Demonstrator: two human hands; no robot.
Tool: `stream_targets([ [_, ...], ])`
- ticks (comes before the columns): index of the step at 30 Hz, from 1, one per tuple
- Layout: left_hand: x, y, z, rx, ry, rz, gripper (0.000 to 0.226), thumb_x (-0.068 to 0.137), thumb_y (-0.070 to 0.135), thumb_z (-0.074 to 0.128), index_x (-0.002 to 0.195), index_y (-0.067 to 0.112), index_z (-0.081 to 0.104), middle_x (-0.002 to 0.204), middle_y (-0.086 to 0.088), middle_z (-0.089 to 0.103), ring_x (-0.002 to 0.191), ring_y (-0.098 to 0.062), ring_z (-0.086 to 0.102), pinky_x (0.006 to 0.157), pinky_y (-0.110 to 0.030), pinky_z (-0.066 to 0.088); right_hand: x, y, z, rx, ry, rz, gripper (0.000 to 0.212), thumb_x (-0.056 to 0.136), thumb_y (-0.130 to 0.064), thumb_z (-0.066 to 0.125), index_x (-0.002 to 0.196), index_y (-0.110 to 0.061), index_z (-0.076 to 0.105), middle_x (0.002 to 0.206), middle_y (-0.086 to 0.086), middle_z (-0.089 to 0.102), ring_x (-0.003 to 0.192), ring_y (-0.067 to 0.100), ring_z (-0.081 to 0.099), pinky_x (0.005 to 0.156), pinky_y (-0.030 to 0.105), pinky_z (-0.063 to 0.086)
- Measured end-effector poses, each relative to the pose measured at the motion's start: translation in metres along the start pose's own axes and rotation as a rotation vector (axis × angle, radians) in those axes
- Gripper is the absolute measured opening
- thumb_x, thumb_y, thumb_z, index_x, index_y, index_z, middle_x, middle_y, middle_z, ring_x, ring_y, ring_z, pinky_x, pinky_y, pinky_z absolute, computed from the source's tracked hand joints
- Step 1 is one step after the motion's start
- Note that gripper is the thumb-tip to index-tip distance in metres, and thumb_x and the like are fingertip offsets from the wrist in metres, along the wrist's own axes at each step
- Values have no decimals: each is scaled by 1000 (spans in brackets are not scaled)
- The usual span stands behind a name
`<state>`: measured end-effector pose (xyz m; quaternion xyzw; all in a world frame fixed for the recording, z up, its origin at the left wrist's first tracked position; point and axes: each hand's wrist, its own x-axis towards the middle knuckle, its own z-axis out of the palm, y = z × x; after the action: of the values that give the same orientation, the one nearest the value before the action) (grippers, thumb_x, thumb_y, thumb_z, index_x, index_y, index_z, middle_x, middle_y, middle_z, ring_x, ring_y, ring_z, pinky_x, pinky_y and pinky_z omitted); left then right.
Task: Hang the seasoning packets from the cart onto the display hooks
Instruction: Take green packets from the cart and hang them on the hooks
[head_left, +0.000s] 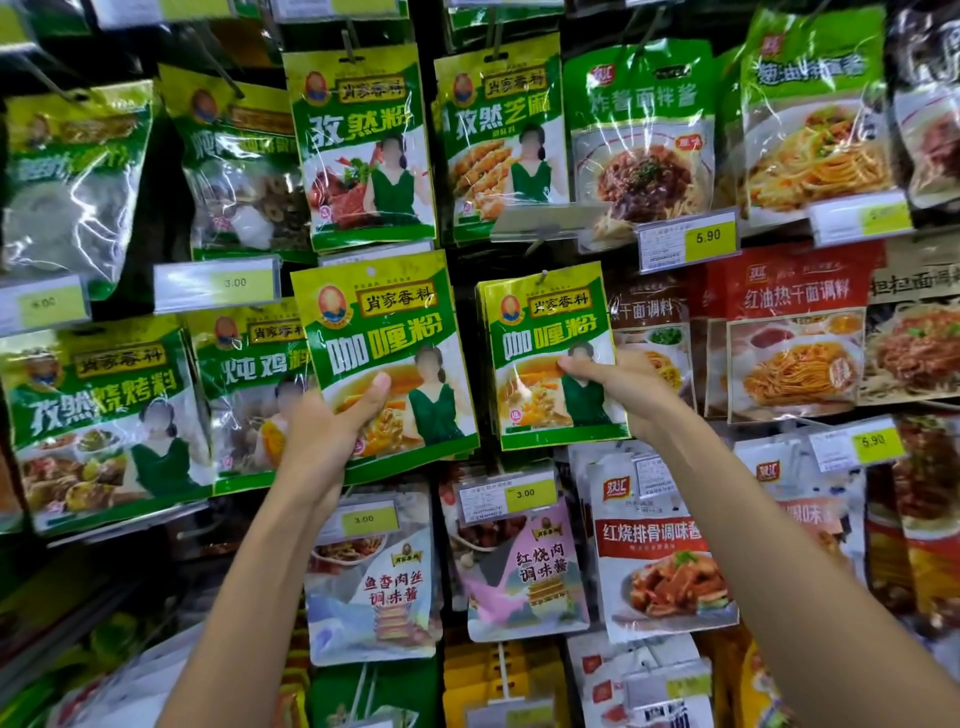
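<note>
We hold a loose curry packet up in front of the display. Our left hand is curled round its lower left corner with the thumb pressed on the front, which leaves the punched hole at the top free and upright. Just to its right, matching packets hang from a display hook. Our right hand pinches their lower part, thumb in front, most likely to steady them so the hook's tip is easy to reach. Other seasoning packets hang all around, with a yellow price tag below.
</note>
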<state>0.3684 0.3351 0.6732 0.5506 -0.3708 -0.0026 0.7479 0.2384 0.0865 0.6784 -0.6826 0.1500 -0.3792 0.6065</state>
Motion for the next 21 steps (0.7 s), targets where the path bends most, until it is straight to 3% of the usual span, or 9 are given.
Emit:
stream_targets([
  [2,1,-1,2,16,-11,-6,48,66,40,74,101,7,65,103,-11,72,105,-27,65,102,-51,44,-1,4,3,-26,23,-29,27,83,-31,74,100,-13,64,108,3,67,104,18,60,99,35,42],
  [4,2,-4,3,34,-10,-1,46,68,38,73,101,6,66,102,-10,73,104,-27,66,102,-51,45,-3,8,4,-50,47,-35,53,82,-39,74,117,-2,58,120,4,60,109,15,55,101,35,38],
  [6,3,-8,6,48,-8,1,40,69,38,73,97,10,68,101,-9,73,103,-26,66,101,-49,45,-5,13,3,-91,74,-55,71,81,-42,73,127,7,51,124,15,61,115,24,56,101,43,42],
  [7,3,-10,7,53,-4,-1,42,69,38,73,99,10,67,101,-8,73,103,-25,66,100,-47,46,-7,17,1,-121,105,-85,66,82,-40,73,125,6,54,118,18,63,111,25,58,97,43,46],
  [10,2,-15,14,35,-7,-23,50,67,37,74,108,10,63,96,0,75,96,-16,70,90,-34,54,-18,26,-5,-207,317,-247,45,83,-32,74,117,-7,57,107,5,64,100,19,61,86,31,52],
  [13,-2,-20,28,19,-61,-38,51,69,35,74,113,13,63,105,-2,73,104,-18,67,98,-41,48,-34,29,-3,-225,510,-459,19,90,-21,66,105,-17,57,94,-6,61,85,7,60,76,17,51],
  [16,-6,-27,46,-22,-129,-75,48,68,37,75,110,14,65,105,-5,73,104,-23,67,99,-45,48,-47,17,12,-117,296,-404,12,96,-27,57,101,-18,63,93,-8,66,88,7,63,77,18,52],
  [19,-12,-32,64,-28,-197,-90,36,71,35,74,103,20,68,101,-3,74,101,-23,69,91,-41,53,-51,3,28,-31,59,-283,33,95,-34,58,104,-3,67,97,8,70,96,21,64,87,31,51],
  [21,-15,-33,74,-16,-241,-85,35,76,33,72,107,18,67,103,-3,74,101,-22,69,92,-41,52,-51,-1,33,-32,3,-237,36,93,-36,60,84,-1,62,87,7,63,90,14,62,89,38,49],
])
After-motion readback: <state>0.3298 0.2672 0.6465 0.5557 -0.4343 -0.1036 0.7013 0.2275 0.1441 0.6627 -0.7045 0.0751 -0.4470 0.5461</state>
